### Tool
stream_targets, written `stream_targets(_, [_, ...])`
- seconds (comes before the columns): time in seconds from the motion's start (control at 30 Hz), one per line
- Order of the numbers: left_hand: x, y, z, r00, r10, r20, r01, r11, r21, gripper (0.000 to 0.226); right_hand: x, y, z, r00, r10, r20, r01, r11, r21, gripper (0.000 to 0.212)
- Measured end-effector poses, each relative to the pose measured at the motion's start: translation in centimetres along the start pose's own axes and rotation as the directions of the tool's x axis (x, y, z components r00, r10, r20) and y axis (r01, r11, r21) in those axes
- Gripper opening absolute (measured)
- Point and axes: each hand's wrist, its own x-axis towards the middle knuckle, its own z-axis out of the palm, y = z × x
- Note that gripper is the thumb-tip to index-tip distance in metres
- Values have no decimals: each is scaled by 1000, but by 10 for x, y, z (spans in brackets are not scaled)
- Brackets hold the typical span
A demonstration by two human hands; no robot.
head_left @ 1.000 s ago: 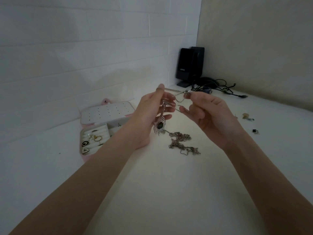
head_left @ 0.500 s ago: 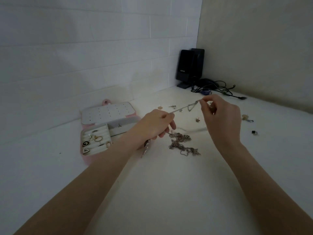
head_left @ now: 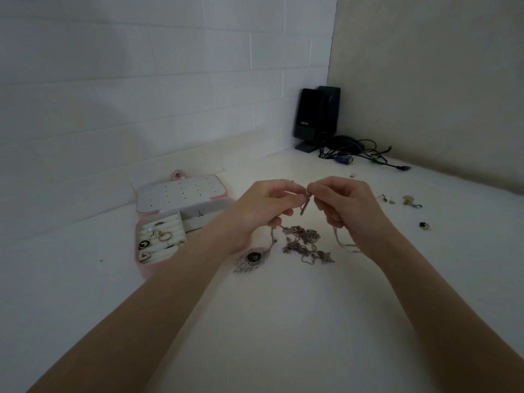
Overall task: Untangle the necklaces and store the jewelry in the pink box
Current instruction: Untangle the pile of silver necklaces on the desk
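My left hand [head_left: 259, 211] and my right hand [head_left: 347, 211] are raised close together above the white table, both pinching the ends of a silver necklace chain [head_left: 305, 204]. The chain loops down from each hand. Its big oval pendant [head_left: 252, 258] with a dark stone lies on the table below my left wrist. A tangled heap of silver necklaces [head_left: 304, 243] lies between the two wrists. The pink box [head_left: 147, 272] sits open at the left, lid flat against the wall, with rings and small pieces in its padded rolls.
Small earrings and studs [head_left: 409, 200] are scattered at the right, with a dark ring [head_left: 423, 224] nearer. A black speaker [head_left: 316, 117] and a bundle of cables [head_left: 357, 153] fill the back corner. White brick wall runs along the left.
My hands, stretched apart half a second ago with the chain pulled taut, have come together at chest height. The pendant now rests on the table instead of hanging from my left hand.
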Motion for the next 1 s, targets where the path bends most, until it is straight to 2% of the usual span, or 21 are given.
stream_targets(0.3, [3,-2,-1,996,84,-30,-80,990,112,2,0,2,5,1000,18,-3,-18,1000,-19,18])
stream_targets(0.47, [5,-6,2,980,170,-107,-154,978,142,6,0,5,5,1000,11,-10,-12,998,-54,18])
stream_targets(0.6, [7,-5,1,974,195,-115,-170,965,200,5,1,6,5,1000,18,-16,-19,998,-53,18])
stream_targets(0.67, [7,-4,-1,982,149,-114,-133,981,138,7,1,6,4,999,0,-35,-3,998,-62,17])
stream_targets(0.8, [3,-4,-3,998,10,-64,-18,993,-118,2,2,6,5,999,-30,-32,28,998,-59,12])
stream_targets(0.9, [3,-2,-5,997,-55,-48,45,982,-184,2,2,7,6,998,-61,-30,57,994,-98,8])
stream_targets(1.0, [4,-1,-5,993,-101,-66,80,960,-268,2,4,6,6,986,-130,-103,109,977,-183,6])
